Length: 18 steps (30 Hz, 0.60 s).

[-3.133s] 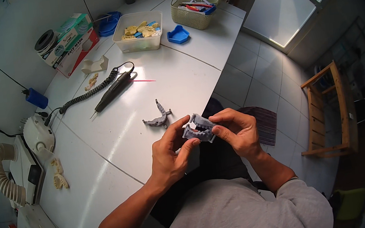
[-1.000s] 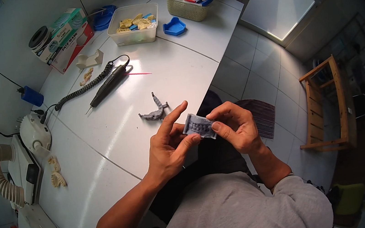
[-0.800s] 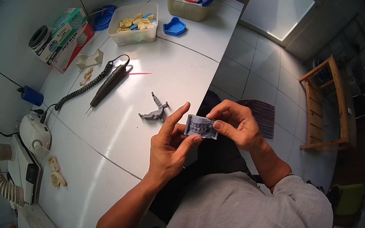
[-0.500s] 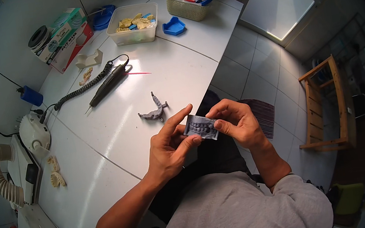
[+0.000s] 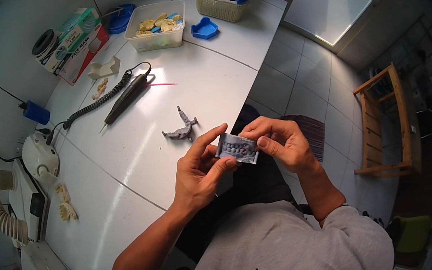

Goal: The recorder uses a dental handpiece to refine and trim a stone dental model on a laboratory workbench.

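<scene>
A small grey dental model [image 5: 237, 149] with rows of teeth is held above my lap, just past the table's edge. My left hand [image 5: 197, 171] grips its left side, thumb at the lower corner and index finger stretched out above. My right hand [image 5: 283, 145] has curled fingers and thumb pinched at the model's upper right edge; the fingertips behind it are partly hidden. On the table beyond my left hand lies a grey U-shaped dental arch piece [image 5: 185, 130] with short pegs, touched by neither hand.
A dark handpiece [image 5: 127, 98] with a coiled cord lies on the white table [image 5: 121, 164]. Farther back stand a clear tub [image 5: 158, 41] of dental casts, a blue tray [image 5: 205, 28], a basket [image 5: 218, 4] and mask boxes [image 5: 76, 49]. At left sits a ribbed hose [image 5: 0, 204]; a wooden bench [image 5: 383, 124] stands right.
My right thumb has drawn back to the right off the model's face, uncovering more teeth. The model is tilted slightly differently. The table things stay put.
</scene>
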Each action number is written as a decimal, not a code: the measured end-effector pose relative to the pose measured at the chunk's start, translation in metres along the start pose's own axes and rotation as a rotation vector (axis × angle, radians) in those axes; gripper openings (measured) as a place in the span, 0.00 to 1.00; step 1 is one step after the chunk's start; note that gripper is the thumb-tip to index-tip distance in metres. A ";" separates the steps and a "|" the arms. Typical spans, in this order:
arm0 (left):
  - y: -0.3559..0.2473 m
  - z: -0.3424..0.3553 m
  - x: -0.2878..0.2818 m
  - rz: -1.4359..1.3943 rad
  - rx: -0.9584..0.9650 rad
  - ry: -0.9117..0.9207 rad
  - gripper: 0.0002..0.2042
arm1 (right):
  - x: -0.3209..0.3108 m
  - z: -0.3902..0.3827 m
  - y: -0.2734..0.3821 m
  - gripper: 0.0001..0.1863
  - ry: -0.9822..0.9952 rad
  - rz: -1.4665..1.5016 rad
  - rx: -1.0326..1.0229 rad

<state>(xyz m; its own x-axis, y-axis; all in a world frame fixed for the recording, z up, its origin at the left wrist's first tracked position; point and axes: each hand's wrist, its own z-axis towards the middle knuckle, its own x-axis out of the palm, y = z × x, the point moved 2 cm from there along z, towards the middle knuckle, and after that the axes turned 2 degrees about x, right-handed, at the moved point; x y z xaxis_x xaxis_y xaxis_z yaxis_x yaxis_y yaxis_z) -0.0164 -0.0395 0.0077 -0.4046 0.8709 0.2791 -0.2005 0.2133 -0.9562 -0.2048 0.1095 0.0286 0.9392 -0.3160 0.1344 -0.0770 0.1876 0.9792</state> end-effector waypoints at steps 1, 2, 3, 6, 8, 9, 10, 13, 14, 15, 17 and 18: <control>0.000 0.001 0.000 -0.025 -0.012 -0.028 0.32 | 0.001 0.000 0.004 0.19 -0.032 -0.060 -0.048; 0.000 0.002 0.001 -0.022 -0.012 -0.027 0.32 | 0.002 0.000 0.010 0.19 -0.033 -0.057 -0.049; -0.001 0.002 0.001 -0.028 -0.020 -0.036 0.32 | 0.005 0.000 0.019 0.24 -0.005 -0.343 -0.148; 0.001 0.002 -0.001 -0.035 -0.032 -0.024 0.32 | 0.017 -0.003 0.023 0.35 0.008 -0.704 -0.287; 0.003 0.001 -0.002 -0.035 -0.034 -0.004 0.33 | 0.023 -0.005 0.018 0.34 -0.046 -0.780 -0.299; 0.003 0.001 -0.002 -0.014 -0.030 0.001 0.33 | 0.023 -0.005 0.014 0.32 -0.070 -0.783 -0.319; 0.003 0.001 -0.002 0.006 -0.026 0.006 0.33 | 0.022 -0.005 0.015 0.32 -0.071 -0.785 -0.322; 0.002 0.000 0.001 -0.005 0.020 -0.002 0.32 | 0.022 -0.005 0.018 0.31 -0.087 -0.857 -0.402; 0.002 0.001 0.001 -0.004 0.027 0.001 0.32 | 0.022 -0.004 0.019 0.30 -0.097 -0.883 -0.423; 0.003 0.001 0.001 -0.002 0.029 -0.005 0.32 | 0.023 -0.004 0.020 0.30 -0.108 -0.908 -0.444; 0.003 0.000 0.002 -0.001 0.040 -0.007 0.32 | 0.023 -0.002 0.019 0.29 -0.113 -0.940 -0.463; 0.003 -0.001 0.002 0.020 0.056 -0.012 0.32 | 0.023 -0.001 0.019 0.28 -0.117 -0.967 -0.475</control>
<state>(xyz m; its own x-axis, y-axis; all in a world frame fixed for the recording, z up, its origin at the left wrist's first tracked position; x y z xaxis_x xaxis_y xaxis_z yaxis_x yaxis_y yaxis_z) -0.0174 -0.0370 0.0051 -0.4198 0.8692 0.2612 -0.2418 0.1703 -0.9553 -0.1844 0.1067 0.0498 0.4929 -0.6059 -0.6244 0.8400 0.1445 0.5230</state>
